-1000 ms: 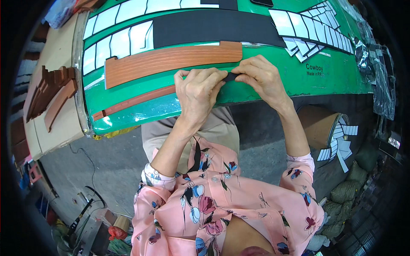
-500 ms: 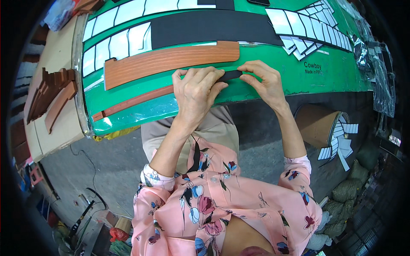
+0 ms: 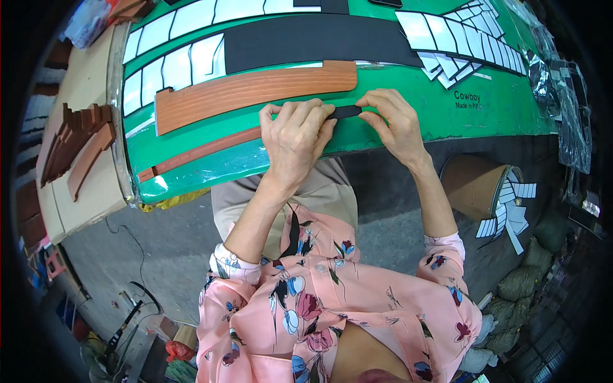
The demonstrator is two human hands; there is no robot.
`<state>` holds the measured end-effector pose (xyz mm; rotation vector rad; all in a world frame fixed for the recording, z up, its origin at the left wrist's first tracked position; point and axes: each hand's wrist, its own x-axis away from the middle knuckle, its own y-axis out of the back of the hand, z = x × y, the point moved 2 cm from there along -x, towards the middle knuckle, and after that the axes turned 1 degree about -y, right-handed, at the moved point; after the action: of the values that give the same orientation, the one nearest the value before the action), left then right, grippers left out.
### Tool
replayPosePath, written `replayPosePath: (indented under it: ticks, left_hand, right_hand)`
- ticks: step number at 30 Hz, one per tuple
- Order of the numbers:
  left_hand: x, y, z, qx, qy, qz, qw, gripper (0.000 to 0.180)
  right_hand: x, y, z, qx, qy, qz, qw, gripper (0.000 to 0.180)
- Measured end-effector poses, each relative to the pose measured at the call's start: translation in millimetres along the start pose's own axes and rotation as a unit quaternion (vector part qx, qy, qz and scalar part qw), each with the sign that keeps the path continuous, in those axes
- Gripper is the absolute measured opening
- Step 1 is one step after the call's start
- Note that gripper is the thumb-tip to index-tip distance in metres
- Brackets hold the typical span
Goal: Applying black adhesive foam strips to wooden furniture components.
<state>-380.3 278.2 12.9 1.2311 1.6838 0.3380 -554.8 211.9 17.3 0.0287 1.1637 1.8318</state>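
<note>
My left hand (image 3: 295, 139) is closed, fingers bent over a long reddish-brown wooden strip (image 3: 207, 152) near the table's front edge. A short black strip (image 3: 345, 112) sticks out past its fingertips to the right. The thumb and forefinger of my right hand (image 3: 394, 124) pinch the far right tip of that black strip. How the black strip joins the wooden one is hidden under my left hand. Just beyond my hands lies a wider wood-grain panel (image 3: 255, 96) with a notched upper edge.
The green tabletop (image 3: 472, 121) holds black sheets (image 3: 319, 41) and white pieces with black lines (image 3: 460, 38). Brown wooden pieces (image 3: 76, 140) rest on cardboard (image 3: 96, 198) at left. An overturned brown bin (image 3: 469, 185) lies on the floor at right, white scraps (image 3: 511, 207) spilling out.
Both hands stay almost in place, with only a slight shift of the fingers. The black strip remains between them.
</note>
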Motion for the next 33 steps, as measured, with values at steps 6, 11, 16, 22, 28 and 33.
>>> replayPosePath:
  ticks: [6,11,16,22,28,33]
  left_hand:
    - [0.4,-3.2,1.1,0.008,-0.002,-0.003,1.0,0.023]
    - [2.2,-5.0,0.3,-0.021,-0.03,-0.017,0.999,0.025]
    - [4.3,-8.3,-0.1,-0.061,-0.085,-0.014,0.994,0.033]
    - [3.0,-8.0,-1.1,-0.05,-0.084,0.001,0.995,0.035]
    - [6.7,13.7,3.5,0.039,-0.042,0.068,0.996,0.043]
    - [49.4,112.4,40.5,-0.102,-0.032,-0.086,0.991,0.052]
  right_hand:
    - [3.0,-2.6,-2.1,-0.025,-0.024,-0.001,0.999,0.018]
    - [13.0,-9.0,-3.6,-0.089,-0.075,-0.004,0.993,0.02]
    - [18.0,-9.2,8.0,-0.108,-0.113,-0.072,0.985,0.028]
    - [21.4,-23.4,13.0,0.051,-0.005,-0.099,0.994,0.032]
    - [14.8,-32.8,14.8,-0.064,-0.093,-0.077,0.991,0.026]
    - [14.5,-27.0,7.1,-0.11,-0.191,-0.032,0.975,0.026]
